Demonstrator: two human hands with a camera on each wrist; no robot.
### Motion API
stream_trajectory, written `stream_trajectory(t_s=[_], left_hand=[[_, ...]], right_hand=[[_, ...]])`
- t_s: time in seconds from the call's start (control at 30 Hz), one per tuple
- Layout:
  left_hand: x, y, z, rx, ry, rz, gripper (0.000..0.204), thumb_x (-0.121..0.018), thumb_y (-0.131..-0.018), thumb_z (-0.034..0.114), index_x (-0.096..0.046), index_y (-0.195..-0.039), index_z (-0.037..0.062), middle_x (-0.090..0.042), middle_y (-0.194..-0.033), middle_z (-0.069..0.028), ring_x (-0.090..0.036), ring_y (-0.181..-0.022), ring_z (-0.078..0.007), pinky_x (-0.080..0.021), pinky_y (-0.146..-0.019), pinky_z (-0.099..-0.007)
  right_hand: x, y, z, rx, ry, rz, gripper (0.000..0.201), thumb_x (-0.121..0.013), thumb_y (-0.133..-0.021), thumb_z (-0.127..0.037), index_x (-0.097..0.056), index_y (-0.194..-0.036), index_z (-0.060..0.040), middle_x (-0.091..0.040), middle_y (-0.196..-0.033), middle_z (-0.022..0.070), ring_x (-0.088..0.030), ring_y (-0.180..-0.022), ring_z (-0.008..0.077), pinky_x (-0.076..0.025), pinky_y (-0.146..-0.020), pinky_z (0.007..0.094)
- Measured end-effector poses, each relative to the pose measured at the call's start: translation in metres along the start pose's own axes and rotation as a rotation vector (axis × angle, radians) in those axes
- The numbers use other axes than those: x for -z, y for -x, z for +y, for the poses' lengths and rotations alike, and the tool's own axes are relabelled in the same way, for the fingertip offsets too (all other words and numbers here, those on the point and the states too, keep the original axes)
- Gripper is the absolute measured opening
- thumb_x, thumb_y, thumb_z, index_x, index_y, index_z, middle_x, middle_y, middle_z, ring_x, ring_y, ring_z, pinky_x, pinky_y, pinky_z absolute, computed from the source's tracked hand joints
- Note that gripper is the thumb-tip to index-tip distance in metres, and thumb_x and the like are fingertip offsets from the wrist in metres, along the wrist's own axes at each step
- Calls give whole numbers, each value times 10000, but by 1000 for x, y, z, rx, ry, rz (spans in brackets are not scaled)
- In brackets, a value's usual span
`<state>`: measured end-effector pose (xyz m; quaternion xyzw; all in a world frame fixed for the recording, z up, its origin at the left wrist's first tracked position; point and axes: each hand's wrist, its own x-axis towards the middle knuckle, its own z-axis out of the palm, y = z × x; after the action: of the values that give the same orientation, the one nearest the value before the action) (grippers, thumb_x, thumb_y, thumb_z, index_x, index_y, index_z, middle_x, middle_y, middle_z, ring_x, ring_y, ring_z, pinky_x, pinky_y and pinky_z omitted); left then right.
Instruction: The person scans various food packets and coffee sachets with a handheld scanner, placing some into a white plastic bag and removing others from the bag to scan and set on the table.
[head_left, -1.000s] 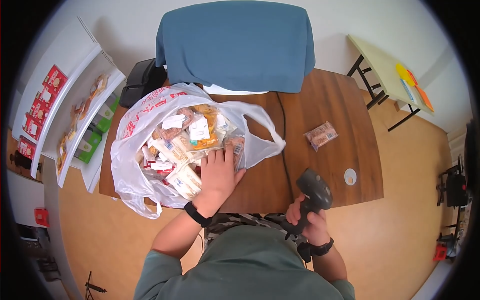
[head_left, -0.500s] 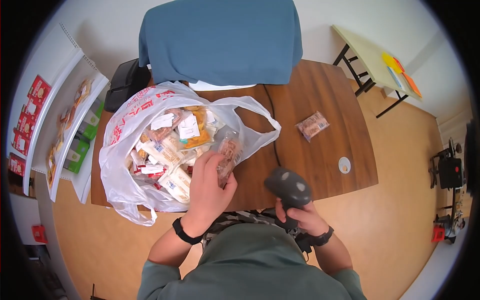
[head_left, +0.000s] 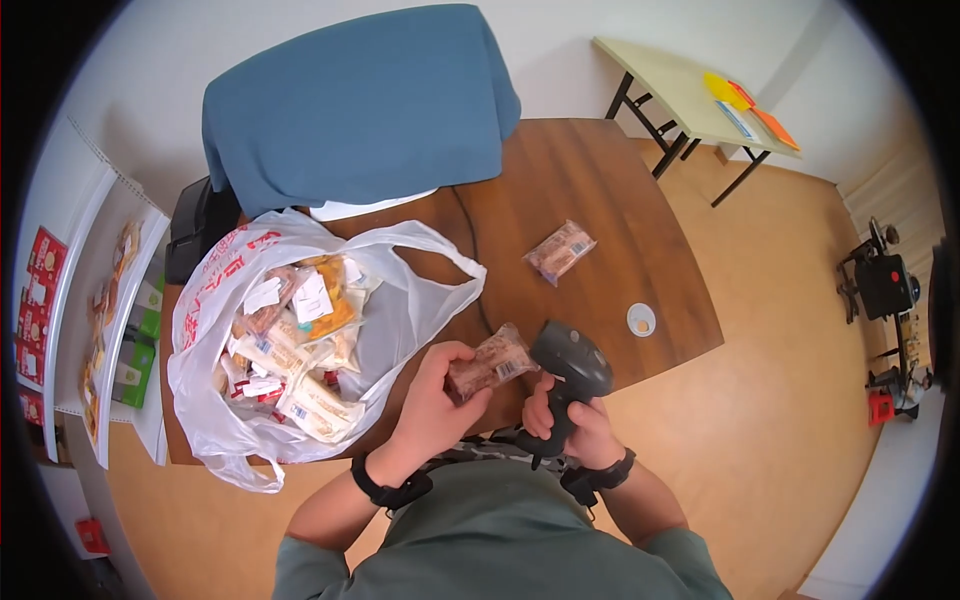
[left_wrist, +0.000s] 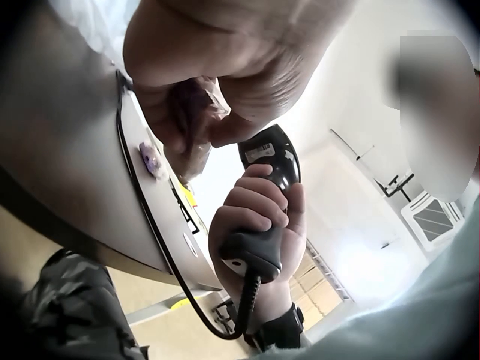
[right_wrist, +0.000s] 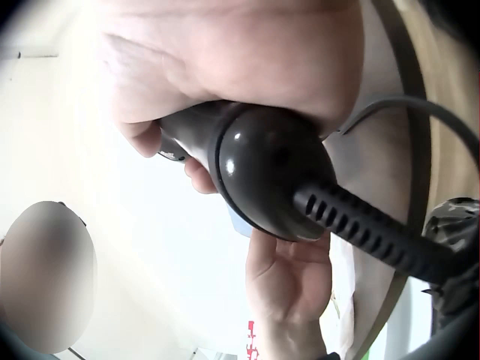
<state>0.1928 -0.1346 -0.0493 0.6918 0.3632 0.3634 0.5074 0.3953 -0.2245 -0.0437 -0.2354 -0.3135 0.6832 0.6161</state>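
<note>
Wrapped snack packet, step in hand: by my judgement, presentation to a barcode scanner; the packet is held over the table, just to the person's right of the plastic bag.
Next move: probably calls for turning the printed code towards the scanner's reading window and holding steady; which way that window points, I cannot tell.
Table: brown wood grain; it bears the bag and extends well to its right.
Plastic bag: white with red lettering, mouth spread wide, heaped with packaged foods.
Scanner, placement: black, corded, farther right of the bag than the held packet; whether the two touch, I cannot tell.
Right hand: right of the bag, fingers wrapped round the scanner's handle.
Left hand: between bag and scanner, packet pinched between thumb and bent fingers.
Second packet: flat on the table, well right of the bag, similar in look.
Held packet, appearance: clear, crinkled, glossy wrapper; reddish-brown contents.
Printed code: pale patch with dark bars, upward-facing, towards the packet's end farther from the bag.
</note>
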Motion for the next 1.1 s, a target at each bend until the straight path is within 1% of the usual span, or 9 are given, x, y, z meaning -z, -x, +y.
stream_trajectory(t_s=[0.1, 0.17, 0.37, 0.5, 0.67, 0.8, 0.9, 1.0, 1.1], left_hand=[[-17, -29, -1, 332, 322, -108, 447, -713, -860, -3, -477, -1235, 52, -536, -1104, -72, -563, -977, -106, -494, -808, -270], [-29, -51, -13, 352, 306, -156, 448, -697, -884, -5, -461, -1257, 65, -529, -1119, -54, -554, -962, -79, -488, -804, -241], [-66, -99, -48, -88, -22, -192, 600, -650, -810, -89, -450, -1347, 88, -425, -1428, -121, -554, -1113, -139, -485, -916, -272], [-88, -121, -60, -276, -229, -118, 651, -618, -824, -75, -392, -1423, 43, -357, -1486, -191, -517, -1273, -302, -496, -952, -311], [-106, -141, -50, -286, -198, 68, 630, -636, -860, -20, -369, -1429, 14, -348, -1494, -231, -502, -1288, -376, -539, -899, -331], [-77, -110, -9, -225, -286, 60, 584, -652, -875, 20, -385, -1394, 22, -376, -1477, -220, -636, -1023, -340, -557, -765, -357], [-37, -75, 9, -281, -400, -12, 371, -660, -865, 31, -539, -1216, 27, -611, -1200, -140, -648, -826, -292, -533, -693, -371], [11, -45, 8, -510, -553, 128, 316, -662, -847, 32, -583, -1153, 30, -656, -1094, -101, -652, -868, -291, -526, -753, -390], [69, -17, 25, -348, -886, 191, 375, -676, -819, 51, -575, -1180, 51, -620, -1218, -116, -620, -1079, -314, -484, -932, -454]], right_hand=[[8, 7, -4, 33, -52, 45, 512, -698, -895, -437, -465, -1183, -83, -507, -747, 46, -511, -650, 168, -406, -649, 326], [12, 11, -7, 56, -70, 68, 494, -696, -899, -432, -454, -1169, -97, -492, -739, 35, -509, -645, 169, -406, -662, 320], [24, 19, -11, 98, -88, 83, 485, -699, -895, -425, -461, -1177, -111, -495, -749, 36, -505, -646, 166, -405, -662, 323], [31, 18, -12, 118, -125, 62, 487, -692, -899, -378, -453, -1205, -84, -503, -763, 55, -509, -663, 174, -408, -652, 331], [30, 16, -9, 127, -168, 87, 498, -705, -883, -368, -462, -1209, -80, -492, -755, 49, -508, -659, 179, -404, -643, 338], [38, 16, -3, 151, -225, 90, 485, -696, -887, -357, -468, -1210, -75, -495, -756, 45, -487, -642, 178, -399, -628, 336], [37, 11, -3, 151, -199, 126, 483, -682, -896, -363, -462, -1217, -77, -487, -757, 43, -487, -647, 171, -407, -635, 331], [35, 6, 1, 131, -199, 122, 476, -670, -904, -363, -455, -1219, -79, -477, -760, 40, -486, -651, 166, -416, -643, 329], [33, 0, 8, 117, -194, 106, 469, -665, -906, -349, -451, -1220, -75, -481, -766, 44, -489, -656, 168, -419, -648, 332]])
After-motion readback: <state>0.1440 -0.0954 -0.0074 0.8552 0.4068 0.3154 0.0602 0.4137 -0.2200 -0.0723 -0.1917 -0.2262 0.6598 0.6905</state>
